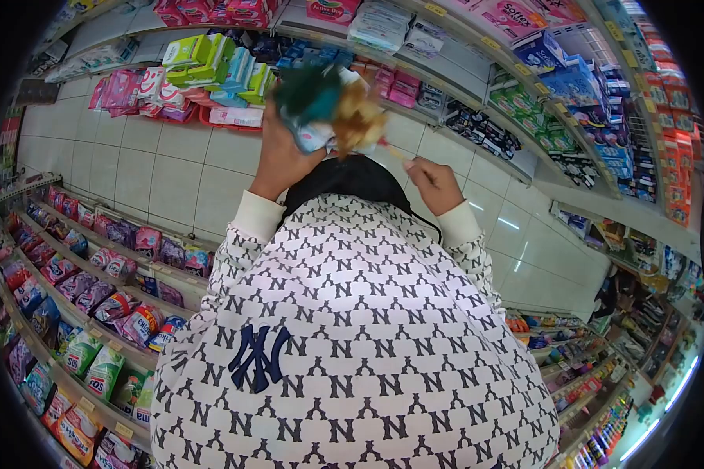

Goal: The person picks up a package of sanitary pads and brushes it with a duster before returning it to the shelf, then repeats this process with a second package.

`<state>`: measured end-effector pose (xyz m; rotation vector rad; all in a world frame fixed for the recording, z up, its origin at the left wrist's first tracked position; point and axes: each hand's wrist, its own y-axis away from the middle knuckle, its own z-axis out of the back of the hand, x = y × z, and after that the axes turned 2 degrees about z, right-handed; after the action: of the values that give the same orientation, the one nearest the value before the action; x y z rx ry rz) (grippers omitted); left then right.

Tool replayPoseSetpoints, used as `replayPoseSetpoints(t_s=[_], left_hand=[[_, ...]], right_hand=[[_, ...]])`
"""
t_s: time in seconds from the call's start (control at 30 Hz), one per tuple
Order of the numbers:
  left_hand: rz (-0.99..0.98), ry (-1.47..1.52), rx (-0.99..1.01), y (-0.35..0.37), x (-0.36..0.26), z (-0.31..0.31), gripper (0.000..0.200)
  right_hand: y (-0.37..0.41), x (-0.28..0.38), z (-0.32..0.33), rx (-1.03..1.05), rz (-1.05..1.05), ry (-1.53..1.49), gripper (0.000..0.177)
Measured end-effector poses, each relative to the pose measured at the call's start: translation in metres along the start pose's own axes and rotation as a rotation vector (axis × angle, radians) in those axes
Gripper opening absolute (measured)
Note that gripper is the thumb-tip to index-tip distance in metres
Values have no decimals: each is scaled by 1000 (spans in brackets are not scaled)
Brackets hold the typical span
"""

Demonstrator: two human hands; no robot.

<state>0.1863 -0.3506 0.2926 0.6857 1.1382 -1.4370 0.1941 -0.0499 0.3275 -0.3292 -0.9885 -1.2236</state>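
My left hand (280,160) is wrapped round a teal, dark green and white pack (305,98), raised in front of the shelves. The pack is blurred, so its print cannot be read. Closed round a thin light stick, my right hand (436,185) holds a duster whose fluffy golden-brown head (359,119) is smeared by motion. That head overlaps the right side of the pack in view; whether the two touch is hard to tell. Just beyond the pack, green and yellow packs (199,62) stand stacked near a red basket (205,117).
Shelves of boxed and wrapped goods (579,86) curve along the top and right. Lower left, racks hold several rows of bagged products (105,363). Pale floor tiles (160,172) run between the shelves. A black bag or cloth (352,186) hangs at my front, between my forearms.
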Motion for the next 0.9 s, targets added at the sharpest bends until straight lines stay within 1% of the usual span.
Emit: replayPoseSetpoints(t_s=[0.03,0.1,0.13,0.2,0.23,0.27,0.37,0.4,0.43,0.5,0.53,0.57,0.6,0.63,0.67,0.73,0.77,0.87,0.9], left_hand=[[-81,-40,26,-1,1,2,114],[-83,-129,34,3,-2,11,112],[-142,-279,24,3,-6,13,109],[-135,-284,83,7,5,8,109],[-125,-286,119,10,9,11,108],[-96,-229,133,11,9,14,109],[-124,-197,104,13,-1,17,105],[-136,-192,84,14,-4,16,105],[-115,-192,123,14,-1,5,105],[-84,-191,191,13,-6,5,104],[-102,-198,193,16,-3,4,102],[-100,-175,189,15,-3,4,101],[-97,-150,190,15,-4,5,101],[-94,-124,192,15,-5,6,100],[-143,-191,192,14,-5,2,101],[-239,-329,194,9,-8,2,102],[-273,-386,262,7,-9,2,103],[-392,-538,470,-7,-16,4,107],[-440,-551,483,-14,-10,2,110]], right_hand=[[-4,-14,-1,-82,0,39,33],[-19,-48,-2,-235,-3,115,36],[-24,-53,11,-202,-191,310,41],[-29,-63,23,-244,-192,154,41],[-29,-55,22,-260,-201,73,41],[-27,-42,20,-180,-174,-113,41],[-17,-11,-10,43,-99,-187,40],[-19,-24,-18,96,-254,-224,41],[-24,-50,-20,66,-280,21,43],[-27,-81,-14,-4,-308,517,48],[-27,-96,-12,-23,-272,558,52],[-30,-108,-9,-60,-330,351,49],[-29,-104,-7,-93,-389,141,47],[-27,-82,-7,-126,-448,-71,45],[-26,-62,-1,-101,-511,-223,45],[-29,-53,-1,-22,-457,-405,44],[-31,-51,-2,20,-430,-498,44],[-39,-50,-2,186,-464,-340,46],[-45,-69,2,97,-335,-98,48]])
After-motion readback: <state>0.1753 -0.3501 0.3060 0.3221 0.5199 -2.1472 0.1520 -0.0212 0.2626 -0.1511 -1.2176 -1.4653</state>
